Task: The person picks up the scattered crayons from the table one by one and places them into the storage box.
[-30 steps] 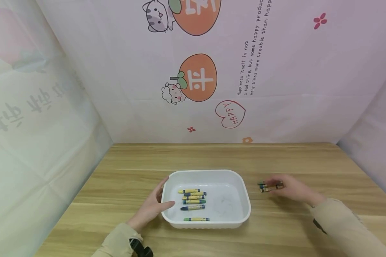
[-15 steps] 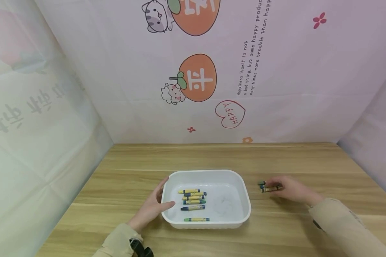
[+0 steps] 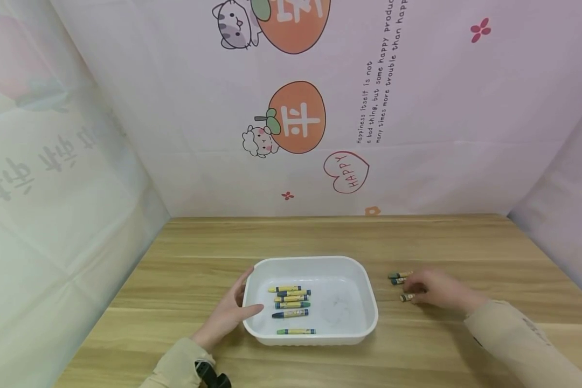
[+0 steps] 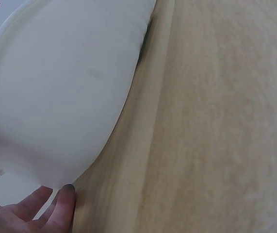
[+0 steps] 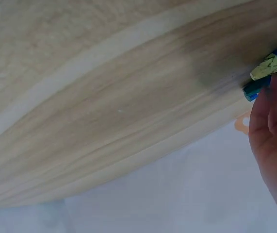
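My left hand grips the left end of a white plastic tub, its thumb over the rim and fingers along the outside. In the left wrist view, fingertips press against the tub's outer wall. Several oil crayons, among them a light green one and a dark blue one, lie inside on the left half. Right of the tub, my right hand pinches a pale-tipped crayon. Beside its fingers on the table are a green crayon and a blue-ended crayon, both partly hidden.
The wooden table runs back to a printed cloth wall. More cloth hangs at the left and right sides. A dark strap is on the left wrist.
The right hand has drawn the pale-tipped crayon slightly right and nearer, away from the two other crayons. The left hand and the tub have stayed in place.
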The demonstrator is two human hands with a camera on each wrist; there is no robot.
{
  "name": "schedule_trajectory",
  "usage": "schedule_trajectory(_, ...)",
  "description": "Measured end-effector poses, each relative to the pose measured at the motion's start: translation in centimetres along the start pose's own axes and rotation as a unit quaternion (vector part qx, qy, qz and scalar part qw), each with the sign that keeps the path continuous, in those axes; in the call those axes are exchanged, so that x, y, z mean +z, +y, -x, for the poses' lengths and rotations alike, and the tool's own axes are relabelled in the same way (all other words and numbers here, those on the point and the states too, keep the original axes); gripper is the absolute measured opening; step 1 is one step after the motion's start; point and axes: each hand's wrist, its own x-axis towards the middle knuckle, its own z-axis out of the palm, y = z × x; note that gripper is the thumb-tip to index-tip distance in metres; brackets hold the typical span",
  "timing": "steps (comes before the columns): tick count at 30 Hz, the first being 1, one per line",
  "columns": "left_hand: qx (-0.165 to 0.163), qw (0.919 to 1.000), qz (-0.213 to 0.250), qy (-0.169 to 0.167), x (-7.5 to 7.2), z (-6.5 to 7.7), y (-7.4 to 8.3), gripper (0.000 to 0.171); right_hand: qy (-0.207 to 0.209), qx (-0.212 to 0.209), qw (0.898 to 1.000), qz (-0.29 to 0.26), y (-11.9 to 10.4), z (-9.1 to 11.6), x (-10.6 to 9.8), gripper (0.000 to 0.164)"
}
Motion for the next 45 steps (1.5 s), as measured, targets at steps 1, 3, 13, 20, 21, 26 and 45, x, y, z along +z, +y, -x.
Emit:
schedule_trajectory(1, 0.000, 1.0000, -0.001, 0.002, 0.0, 0.0, 0.0, 0.088, -0.006, -0.001, 1.000, -0.005, 0.0, 0.0, 0.0, 0.018)
schedule_trajectory(3, 0.000, 1.0000, -0.004, 0.005, 0.0, 0.0, 0.0, 0.088, -0.017, -0.001, 1.000, -0.016, 0.0, -0.1, 0.0, 0.018)
schedule_trajectory(13, -0.002, 0.9999, -0.007, 0.009, 0.1, -0.2, -0.1, 0.089, -0.045, 0.017, 0.997, -0.058, -0.3, -0.1, 0.2, 0.025)
schedule_trajectory(20, -0.005, 0.9996, -0.020, 0.017, -0.1, -0.2, 0.0, 0.088, -0.047, 0.004, 0.995, -0.089, -1.3, -0.4, -0.4, 0.025)
schedule_trajectory(21, -0.004, 0.9995, -0.024, 0.018, -0.1, -0.3, 0.0, 0.088, -0.043, 0.004, 0.995, -0.091, -1.5, -0.5, -0.5, 0.025)
schedule_trajectory(26, 0.000, 0.9993, -0.034, 0.016, -0.1, -0.3, -0.1, 0.088, -0.027, 0.004, 0.995, -0.096, -2.0, -1.4, -0.8, 0.023)
schedule_trajectory(45, 0.000, 0.9993, -0.034, 0.016, -0.2, -0.2, 0.0, 0.088, -0.032, -0.052, 0.995, -0.080, -14.0, -9.5, -4.3, 0.028)
